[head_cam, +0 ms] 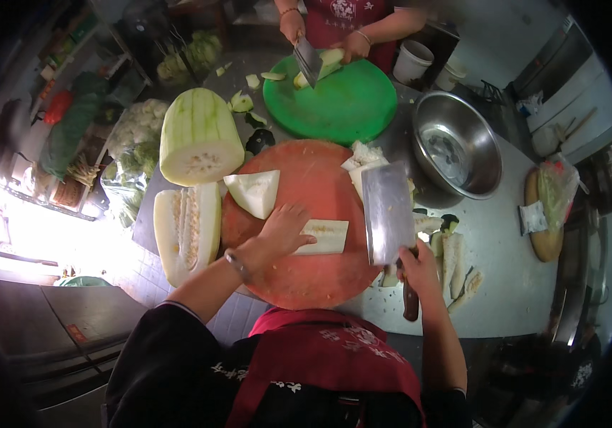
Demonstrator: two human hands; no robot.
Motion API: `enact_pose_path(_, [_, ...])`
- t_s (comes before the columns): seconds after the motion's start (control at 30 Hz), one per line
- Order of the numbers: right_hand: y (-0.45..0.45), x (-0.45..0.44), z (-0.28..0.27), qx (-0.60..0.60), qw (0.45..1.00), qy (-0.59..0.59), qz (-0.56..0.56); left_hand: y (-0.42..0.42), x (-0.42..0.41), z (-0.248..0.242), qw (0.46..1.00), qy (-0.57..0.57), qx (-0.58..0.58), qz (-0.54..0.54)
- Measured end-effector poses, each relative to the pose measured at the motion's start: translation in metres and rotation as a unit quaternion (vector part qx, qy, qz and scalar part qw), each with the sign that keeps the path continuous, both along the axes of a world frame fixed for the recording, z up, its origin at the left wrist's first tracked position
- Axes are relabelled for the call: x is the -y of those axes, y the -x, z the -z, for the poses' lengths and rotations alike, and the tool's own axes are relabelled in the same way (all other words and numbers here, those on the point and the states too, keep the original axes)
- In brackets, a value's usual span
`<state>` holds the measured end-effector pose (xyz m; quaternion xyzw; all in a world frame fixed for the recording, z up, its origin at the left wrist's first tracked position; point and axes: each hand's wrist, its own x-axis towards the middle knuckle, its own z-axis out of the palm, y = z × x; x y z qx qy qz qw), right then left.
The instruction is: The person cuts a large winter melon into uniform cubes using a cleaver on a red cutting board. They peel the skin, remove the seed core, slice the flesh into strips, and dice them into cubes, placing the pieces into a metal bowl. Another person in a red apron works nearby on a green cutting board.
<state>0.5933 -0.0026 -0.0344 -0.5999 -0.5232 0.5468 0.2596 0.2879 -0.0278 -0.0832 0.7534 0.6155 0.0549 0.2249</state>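
Observation:
My left hand (286, 230) lies over the left end of a pale winter melon piece (330, 236) on the round orange cutting board (306, 283); how firmly it grips is not plain. In my right hand (418, 267) is a cleaver (390, 208), its broad blade at the board's right edge. Beyond my left hand a wedge of melon (255, 192) rests on the board. A large peeled melon (199, 136) and a melon piece with its seed core showing (188, 232) are left of the board. Part of a white melon piece (357, 174) shows behind the blade.
Across the table a co-worker's hands (356, 45) cut a pale green vegetable with a cleaver on a green board (338, 112). A steel bowl (458, 144) stands at the right, with melon scraps (455, 262) nearer me. Bagged vegetables (129, 171) are at the left.

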Motion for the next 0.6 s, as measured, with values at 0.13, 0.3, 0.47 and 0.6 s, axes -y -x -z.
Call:
enact_pose_path(0.13, [-0.003, 0.029, 0.015, -0.081, 0.993, 0.087, 0.022, 0.000, 0.035, 0.036, 0.970, -0.167, 0.147, -0.099])
enact_pose_path(0.3, [0.004, 0.040, 0.027, -0.103, 0.987, 0.117, 0.025, -0.009, 0.035, 0.056, 0.940, -0.231, 0.197, -0.159])
enact_pose_path(0.47, [0.002, 0.047, 0.031, -0.143, 0.979, 0.143, 0.011, -0.006, 0.030, 0.063, 0.935, -0.237, 0.220, -0.150])
enact_pose_path(0.6, [0.004, 0.060, 0.030, -0.166, 0.970, 0.178, -0.003, -0.010, 0.031, 0.064, 0.928, -0.242, 0.232, -0.162])
